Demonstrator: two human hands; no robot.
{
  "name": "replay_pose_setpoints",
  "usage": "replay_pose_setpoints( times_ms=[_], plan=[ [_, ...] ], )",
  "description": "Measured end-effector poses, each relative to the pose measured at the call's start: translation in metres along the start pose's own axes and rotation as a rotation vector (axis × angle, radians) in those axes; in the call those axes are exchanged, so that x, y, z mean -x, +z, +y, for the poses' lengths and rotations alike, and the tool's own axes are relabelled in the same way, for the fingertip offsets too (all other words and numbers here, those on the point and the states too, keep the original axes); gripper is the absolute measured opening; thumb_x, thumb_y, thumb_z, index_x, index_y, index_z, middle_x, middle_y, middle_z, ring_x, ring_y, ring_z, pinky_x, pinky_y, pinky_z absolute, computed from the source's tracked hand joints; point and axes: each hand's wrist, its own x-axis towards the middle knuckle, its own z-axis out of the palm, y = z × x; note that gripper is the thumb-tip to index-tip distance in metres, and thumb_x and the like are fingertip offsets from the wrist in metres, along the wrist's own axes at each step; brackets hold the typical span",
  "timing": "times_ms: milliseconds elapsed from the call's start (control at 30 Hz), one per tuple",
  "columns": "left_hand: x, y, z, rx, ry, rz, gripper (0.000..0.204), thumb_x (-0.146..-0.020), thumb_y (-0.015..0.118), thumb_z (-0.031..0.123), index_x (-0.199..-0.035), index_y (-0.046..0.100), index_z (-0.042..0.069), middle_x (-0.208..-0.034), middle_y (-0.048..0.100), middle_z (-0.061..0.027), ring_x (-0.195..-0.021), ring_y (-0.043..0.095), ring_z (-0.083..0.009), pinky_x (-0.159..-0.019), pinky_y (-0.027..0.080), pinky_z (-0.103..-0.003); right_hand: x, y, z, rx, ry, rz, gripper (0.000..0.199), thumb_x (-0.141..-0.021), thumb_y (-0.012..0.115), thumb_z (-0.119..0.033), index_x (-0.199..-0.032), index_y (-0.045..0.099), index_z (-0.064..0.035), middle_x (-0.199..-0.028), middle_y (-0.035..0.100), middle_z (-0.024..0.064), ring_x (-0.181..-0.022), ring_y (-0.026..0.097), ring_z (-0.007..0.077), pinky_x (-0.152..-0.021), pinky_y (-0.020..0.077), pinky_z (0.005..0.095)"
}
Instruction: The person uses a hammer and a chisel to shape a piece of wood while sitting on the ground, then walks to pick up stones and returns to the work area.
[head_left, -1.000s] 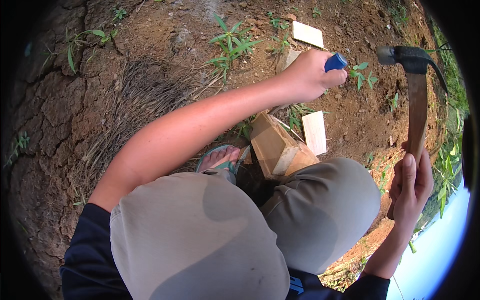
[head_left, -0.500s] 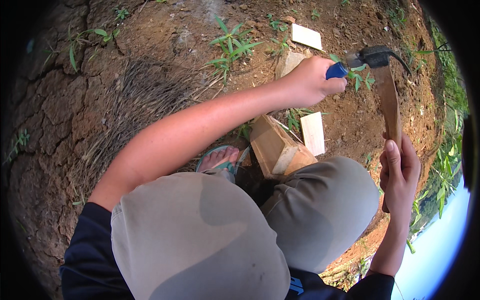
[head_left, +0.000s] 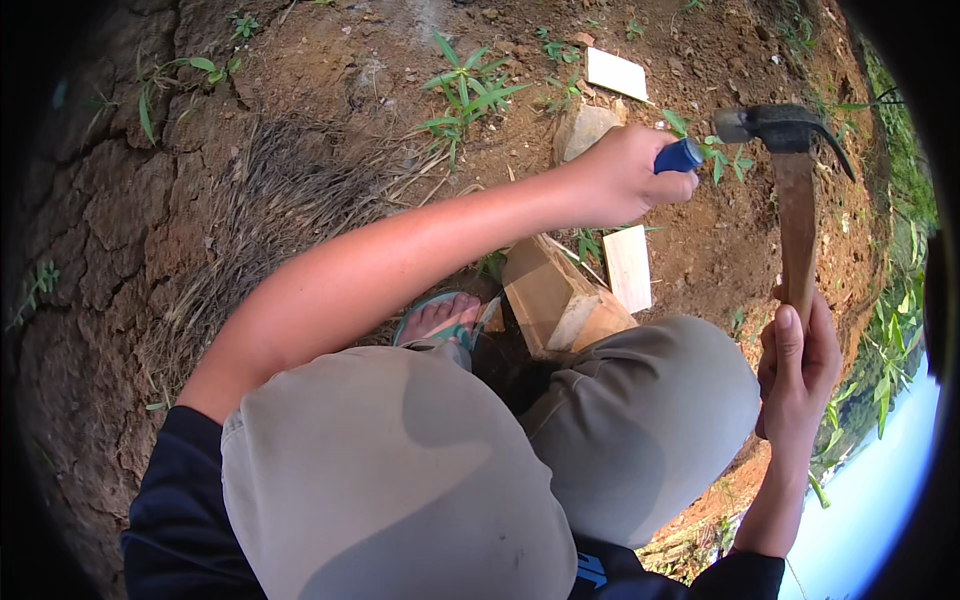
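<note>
While a blue cylindrical handle [head_left: 680, 156] is clenched in the left hand [head_left: 630, 178] and a wooden-handled metal claw hammer [head_left: 797, 215] in the right hand [head_left: 800, 358], work is judged unfinished.

Dry grass heap [head_left: 290, 205] on cracked brown soil [head_left: 95, 270]; leafy green plant [head_left: 463, 92] near.

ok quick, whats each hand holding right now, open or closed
Left hand: closed, holding a blue handle; whatever it belongs to is hidden.
Right hand: closed, holding a hammer.
</note>
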Motion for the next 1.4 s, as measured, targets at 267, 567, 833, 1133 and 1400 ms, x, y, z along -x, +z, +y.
replay_pose_setpoints(
  times_ms=[267, 567, 833, 1133, 1400],
  plan=[
    [0.008, 0.005, 0.001, 0.071, 0.048, -0.017, 0.029, -0.085, 0.063, 0.029, -0.08, 0.057, 0.001, -0.064, 0.053, -0.0035, -0.061, 0.048, -0.0114, -0.058, 0.042, -0.031, 0.012, -0.01, -0.001, -0.064, 0.062, 0.032, 0.029, -0.101, 0.052, -0.028, -0.116, 0.057, -0.0036, -0.063, 0.04, -0.0077, -0.046, 0.03, -0.0013, -0.039, 0.0199, 0.0173],
    [0.006, -0.001, -0.001, -0.005, 0.079, -0.022, 0.03, -0.088, 0.06, 0.032, -0.079, 0.055, 0.004, -0.066, 0.047, 0.0028, -0.062, 0.042, -0.0071, -0.056, 0.038, -0.028, 0.015, -0.011, -0.002, 0.031, -0.025, 0.045, 0.033, -0.1, 0.054, -0.029, -0.119, 0.055, -0.0026, -0.064, 0.043, -0.0062, -0.044, 0.03, -0.0011, -0.038, 0.0204, 0.0177],
    [0.007, -0.002, 0.001, 0.009, 0.041, -0.015, 0.031, -0.089, 0.06, 0.032, -0.079, 0.055, 0.003, -0.066, 0.048, 0.0018, -0.062, 0.042, -0.0075, -0.056, 0.038, -0.029, 0.004, -0.008, -0.002, 0.163, -0.095, -0.113, 0.032, -0.1, 0.054, -0.028, -0.117, 0.058, -0.0013, -0.066, 0.042, -0.0072, -0.05, 0.033, 0.0, -0.044, 0.0246, 0.0181],
    [0.007, -0.002, -0.002, 0.022, 0.033, -0.034, 0.029, -0.089, 0.061, 0.03, -0.079, 0.056, 0.003, -0.066, 0.048, 0.0025, -0.063, 0.044, -0.0073, -0.057, 0.038, -0.028, 0.005, 0.0, 0.005, 0.046, -0.082, 0.014, 0.028, -0.101, 0.052, -0.025, -0.116, 0.057, -0.0012, -0.063, 0.042, -0.0066, -0.046, 0.029, -0.0017, -0.038, 0.0175, 0.0179],
    [0.008, -0.004, -0.001, 0.015, 0.053, 0.006, 0.031, -0.086, 0.063, 0.03, -0.08, 0.056, 0.0, -0.063, 0.052, -0.0044, -0.061, 0.048, -0.0122, -0.059, 0.042, -0.032, 0.005, -0.003, -0.012, -0.067, 0.042, 0.037, 0.029, -0.101, 0.053, -0.025, -0.117, 0.057, -0.0005, -0.063, 0.039, -0.0077, -0.047, 0.028, -0.0021, -0.041, 0.02, 0.0173]
  ],
)
